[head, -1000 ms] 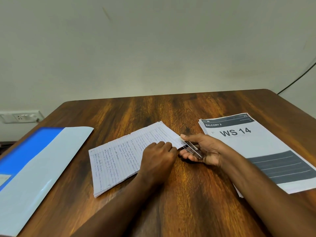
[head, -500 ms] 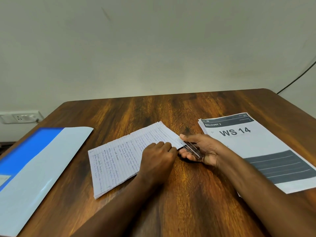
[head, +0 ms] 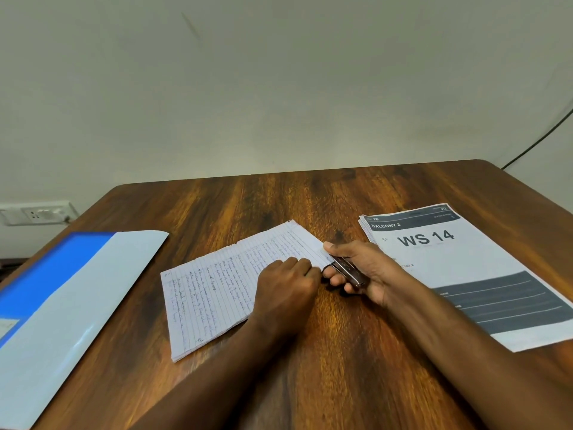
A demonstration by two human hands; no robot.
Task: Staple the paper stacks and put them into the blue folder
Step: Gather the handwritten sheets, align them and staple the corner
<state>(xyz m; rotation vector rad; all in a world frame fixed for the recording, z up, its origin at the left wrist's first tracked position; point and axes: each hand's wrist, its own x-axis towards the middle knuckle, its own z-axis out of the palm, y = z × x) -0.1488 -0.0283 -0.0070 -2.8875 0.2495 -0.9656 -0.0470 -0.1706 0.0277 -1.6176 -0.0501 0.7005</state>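
Note:
A stack of lined, handwritten sheets (head: 223,283) lies slanted in the middle of the wooden table (head: 310,200). My left hand (head: 285,290) rests on its right part with the fingers curled down onto the paper. My right hand (head: 359,268) grips a small dark stapler (head: 347,270) whose mouth sits over the stack's right corner. A second stack of printed sheets (head: 459,274) marked "WS 14" lies to the right, partly under my right forearm. The blue folder (head: 55,293) lies open at the left edge of the table.
A wall socket (head: 37,213) sits on the wall at the left, beyond the table. A black cable (head: 539,138) runs down the wall at the right. The far half of the table shows bare wood.

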